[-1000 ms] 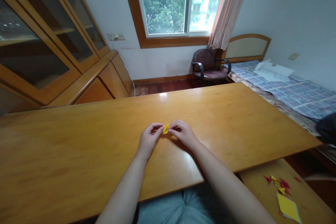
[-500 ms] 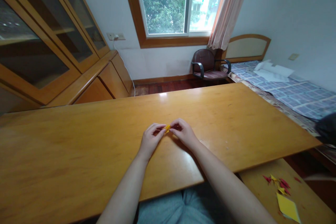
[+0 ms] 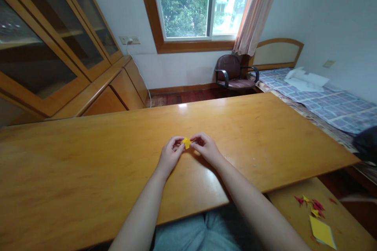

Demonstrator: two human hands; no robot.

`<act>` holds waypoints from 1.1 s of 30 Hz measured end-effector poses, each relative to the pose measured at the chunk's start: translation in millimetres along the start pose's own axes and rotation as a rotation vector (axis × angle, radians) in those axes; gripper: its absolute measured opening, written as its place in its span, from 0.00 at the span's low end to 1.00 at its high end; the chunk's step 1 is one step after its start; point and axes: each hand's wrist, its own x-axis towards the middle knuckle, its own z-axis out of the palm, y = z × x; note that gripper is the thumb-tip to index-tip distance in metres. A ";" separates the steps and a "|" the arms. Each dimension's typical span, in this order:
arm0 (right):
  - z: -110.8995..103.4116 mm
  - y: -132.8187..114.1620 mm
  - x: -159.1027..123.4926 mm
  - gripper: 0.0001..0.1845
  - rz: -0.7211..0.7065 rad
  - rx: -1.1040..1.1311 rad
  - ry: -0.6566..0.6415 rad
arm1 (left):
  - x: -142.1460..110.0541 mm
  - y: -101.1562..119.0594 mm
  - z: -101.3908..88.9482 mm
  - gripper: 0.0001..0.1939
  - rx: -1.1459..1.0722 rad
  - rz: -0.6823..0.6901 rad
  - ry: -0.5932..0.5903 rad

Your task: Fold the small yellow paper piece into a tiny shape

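Observation:
A small folded piece of yellow paper (image 3: 186,143) is held just above the wooden table (image 3: 97,157), between my two hands. My left hand (image 3: 171,153) pinches its left side between thumb and fingers. On the other side, my right hand (image 3: 206,148) grips the right edge in the same way, fingertips close together. The paper shows a flat, bright face with angular corners; its finer folds are too small to make out.
At the lower right, a lower wooden surface (image 3: 291,211) bears several red and yellow folded paper pieces (image 3: 316,206) and a stack of yellow square paper (image 3: 322,232). Beyond the table stand an armchair (image 3: 229,70), a bed (image 3: 332,104) and a glass-door cabinet (image 3: 85,78).
The yellow paper has turned, so a broader, brighter face now shows between the fingers. Both hands stay nearly in the same place.

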 end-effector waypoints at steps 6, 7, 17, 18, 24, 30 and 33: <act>-0.1 2.9 0.0 0.08 0.025 0.044 -0.004 | -4.1 6.4 1.5 0.13 -0.027 0.011 -0.066; 0.0 3.5 0.1 0.08 0.029 0.051 -0.005 | -4.3 7.7 1.1 0.12 -0.008 0.029 -0.077; 0.6 4.8 -0.4 0.10 0.049 0.088 -0.009 | -3.9 8.4 -1.3 0.10 0.027 0.090 -0.105; 0.9 4.7 -0.4 0.10 0.053 0.098 -0.009 | -3.7 7.4 -1.3 0.09 0.024 0.094 -0.110; 3.6 9.4 0.4 0.13 0.066 0.200 -0.019 | -3.0 0.9 -0.9 0.09 0.022 0.117 -0.120; 3.9 10.7 0.7 0.16 0.080 0.232 -0.010 | -4.2 1.9 -0.6 0.08 0.020 0.129 -0.101; 3.5 9.8 0.7 0.17 0.072 0.225 -0.008 | -4.5 4.8 -1.0 0.07 0.051 0.152 -0.110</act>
